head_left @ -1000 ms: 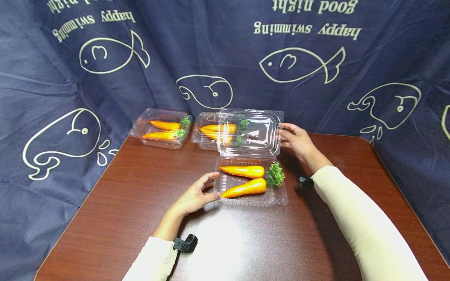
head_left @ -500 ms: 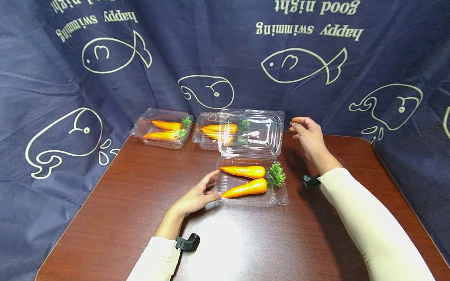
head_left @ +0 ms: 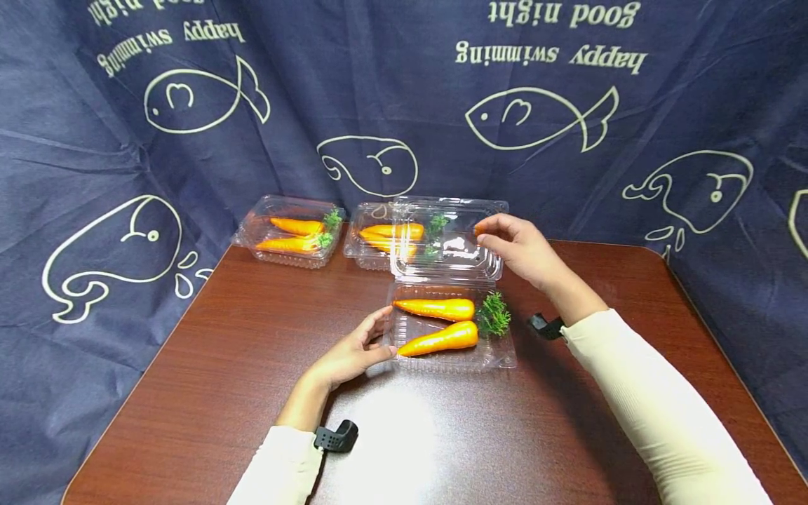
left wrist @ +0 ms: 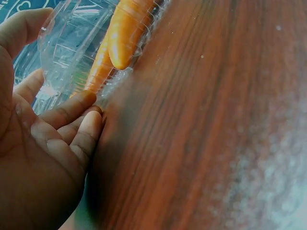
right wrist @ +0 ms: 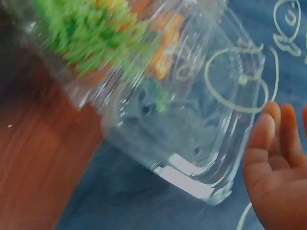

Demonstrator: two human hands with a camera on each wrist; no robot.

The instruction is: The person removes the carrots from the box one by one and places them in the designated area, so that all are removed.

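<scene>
A clear plastic clamshell container [head_left: 499, 359] lies open at the middle of the table, its lid [head_left: 470, 207] standing up at the back. Inside are two orange carrots, the rear one [head_left: 435, 308] and the front one [head_left: 438, 340], with leafy green tops [head_left: 495, 314] at the right. My left hand [head_left: 353, 356] rests against the container's left edge, thumb at the front corner; in the left wrist view the left hand's fingers [left wrist: 67, 110] lie along its side. My right hand [head_left: 527, 252] hovers by the lid's right side, fingers loosely bent; the right wrist view shows nothing in it.
Two closed clear containers with carrots stand along the back of the brown table [head_left: 252, 365]: one at the left [head_left: 297, 256], one [head_left: 366, 261] partly behind the raised lid. A dark blue curtain [head_left: 410, 84] with fish drawings hangs behind.
My right hand let go of the lid's right edge and drew away to the right, then came back leftward in front of the lid. My left hand stayed at the container's left edge.
</scene>
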